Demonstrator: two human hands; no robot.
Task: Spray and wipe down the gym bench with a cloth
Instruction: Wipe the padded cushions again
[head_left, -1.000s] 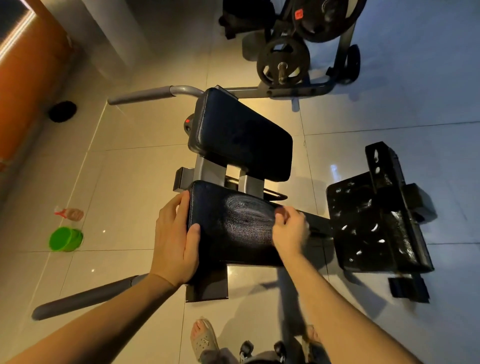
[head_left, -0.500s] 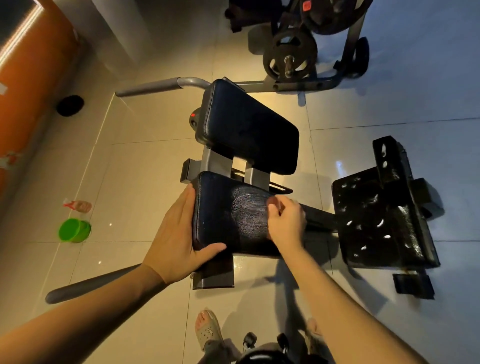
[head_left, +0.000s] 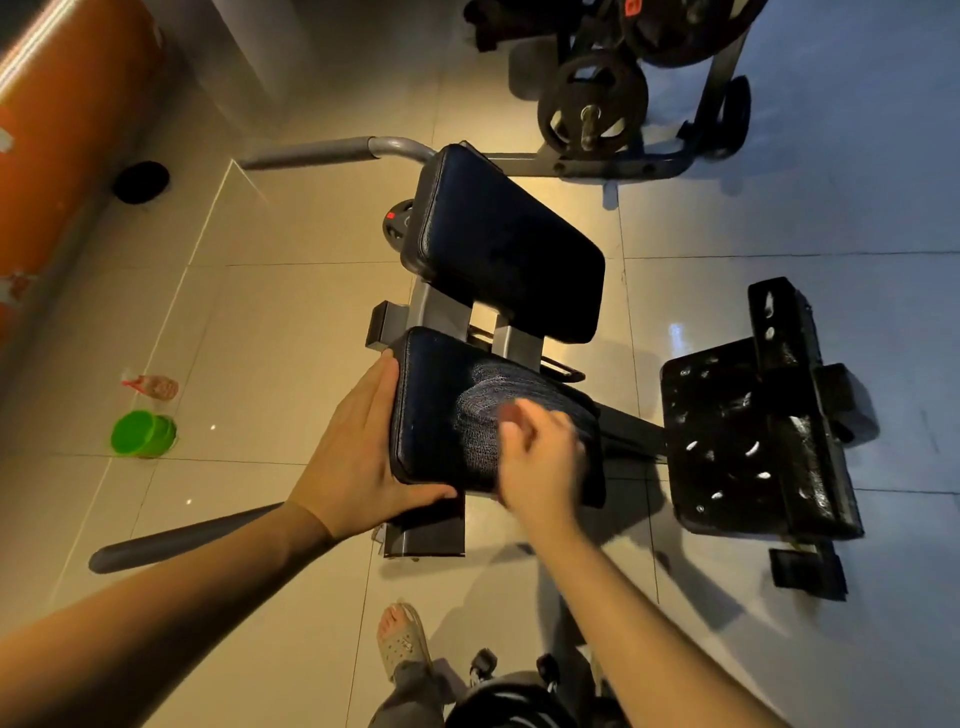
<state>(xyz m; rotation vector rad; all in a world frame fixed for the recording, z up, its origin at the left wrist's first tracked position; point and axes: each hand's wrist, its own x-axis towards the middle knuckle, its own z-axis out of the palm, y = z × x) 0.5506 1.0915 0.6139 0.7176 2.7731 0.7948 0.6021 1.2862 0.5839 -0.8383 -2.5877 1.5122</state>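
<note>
My left hand (head_left: 358, 457) lies flat with fingers straight against the side edge of the black padded vinyl seat pad (head_left: 436, 415) of the gym bench, with the thumb along its near edge to brace it. My right hand (head_left: 540, 457) rests on the same pad just to the right of the left hand. It is motion-blurred with fingers curled, and I cannot tell whether they are clamped on the cloth, since no cloth shows plainly. A pale streaked smear (head_left: 493, 400) marks the vinyl just beyond the right knuckles. The black padded backrest (head_left: 509, 249), farther out from both hands, shows no such streaks. The likeliest fault, in my judgement, is uneven coverage. The strokes appear confined to one patch, so the strip beside my left palm and the whole backrest could be missed. A second risk is the right hand running off the pad's near right corner and striking the frame below, because it works close to that edge. Damp vinyl may also let the bracing left hand slide. A small clear bottle with a red top (head_left: 153, 387) lies on the glossy tiled floor (head_left: 260, 338), well out to the left of my left hand, beside a green plastic tub (head_left: 143, 434). If it is the sprayer, any re-wetting means a long reach. Drips on the tile near my sandalled foot (head_left: 402, 644) could cause a slip.
</note>
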